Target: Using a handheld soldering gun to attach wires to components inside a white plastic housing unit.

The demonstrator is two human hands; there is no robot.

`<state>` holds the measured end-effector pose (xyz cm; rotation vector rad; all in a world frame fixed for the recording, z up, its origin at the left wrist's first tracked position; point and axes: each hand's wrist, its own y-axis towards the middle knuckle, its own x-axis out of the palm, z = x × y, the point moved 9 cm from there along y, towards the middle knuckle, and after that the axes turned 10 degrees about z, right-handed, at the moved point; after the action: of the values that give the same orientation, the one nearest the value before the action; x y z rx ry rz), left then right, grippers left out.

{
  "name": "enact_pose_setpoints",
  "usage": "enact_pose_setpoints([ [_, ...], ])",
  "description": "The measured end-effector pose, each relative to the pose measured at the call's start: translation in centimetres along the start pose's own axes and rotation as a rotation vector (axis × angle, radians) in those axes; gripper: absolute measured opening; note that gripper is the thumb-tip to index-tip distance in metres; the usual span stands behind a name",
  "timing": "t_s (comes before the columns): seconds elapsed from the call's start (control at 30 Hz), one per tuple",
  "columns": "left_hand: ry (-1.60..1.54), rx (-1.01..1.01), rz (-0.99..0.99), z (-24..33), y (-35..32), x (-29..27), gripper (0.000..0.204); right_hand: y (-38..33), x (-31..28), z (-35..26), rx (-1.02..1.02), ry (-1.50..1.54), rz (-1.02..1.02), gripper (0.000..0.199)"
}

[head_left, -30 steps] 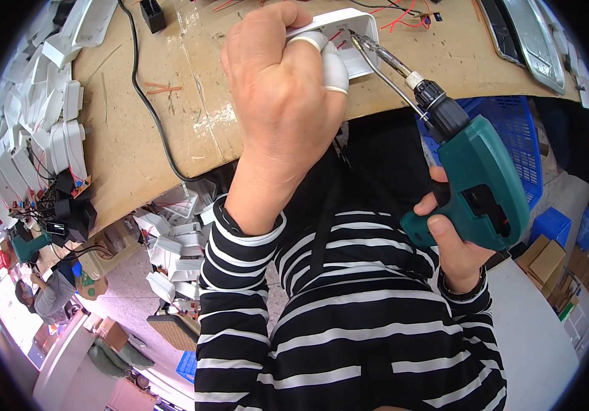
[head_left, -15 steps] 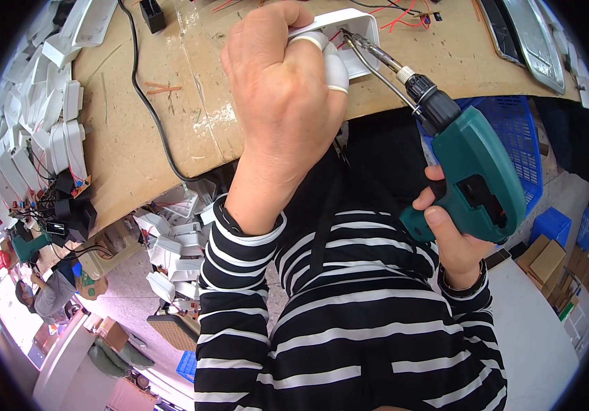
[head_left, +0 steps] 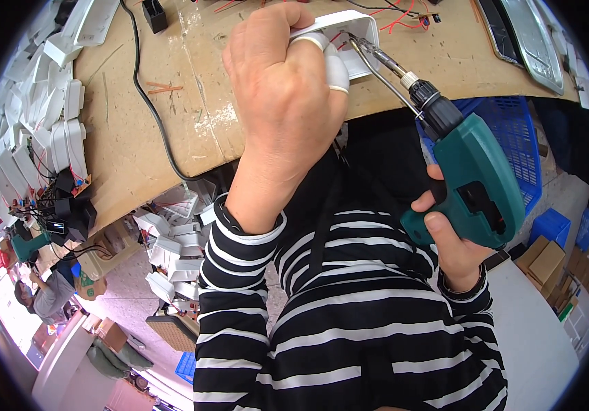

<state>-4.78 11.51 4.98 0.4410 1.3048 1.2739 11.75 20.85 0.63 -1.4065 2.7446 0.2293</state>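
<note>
My left hand [head_left: 282, 89] grips a small white plastic housing [head_left: 356, 34] on the wooden workbench [head_left: 171, 116]; two fingertips wear white finger cots. My right hand [head_left: 453, 243] holds a green electric screwdriver [head_left: 476, 175] by its pistol grip. Its long metal bit [head_left: 376, 58] slants up and left into the open side of the housing. Red wires lie just behind the housing. Both forearms wear black-and-white striped sleeves.
Rows of white housings [head_left: 34, 116] line the bench's left side, with more piled on the floor below [head_left: 171, 246]. A black cable [head_left: 150, 103] crosses the bench. A blue crate [head_left: 513, 137] stands at right, a metal tray [head_left: 534, 41] at upper right, cardboard boxes [head_left: 544, 260] on the floor.
The screwdriver and my right hand have shifted slightly up and left, bringing the bit further into the housing. My left hand stays put.
</note>
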Motion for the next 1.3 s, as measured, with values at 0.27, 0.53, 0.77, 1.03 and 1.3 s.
enact_pose_setpoints([
  [0.27, 0.004, 0.019, -0.002, 0.0, -0.2, -0.2, 0.013, -0.5, 0.2, 0.3, 0.02, 0.015, -0.013, 0.058],
  [0.53, -0.059, 0.018, 0.023, -1.1, 0.1, 0.2, 0.014, -0.6, -1.4, -0.5, 0.036, 0.129, 0.105, 0.058],
  [0.77, 0.018, -0.113, -0.085, -0.8, -0.3, 1.1, 0.015, -0.3, -1.9, 0.4, 0.083, 0.055, 0.046, 0.053],
  [1.03, 0.009, -0.114, -0.099, 0.7, -0.6, 0.2, 0.008, -1.6, -2.6, -1.4, -0.087, 0.244, 0.146, 0.054],
  [1.3, -0.007, -0.135, -0.067, -0.6, 0.2, -0.1, 0.014, -1.1, -2.4, 0.4, 0.234, 0.143, 0.08, 0.032],
])
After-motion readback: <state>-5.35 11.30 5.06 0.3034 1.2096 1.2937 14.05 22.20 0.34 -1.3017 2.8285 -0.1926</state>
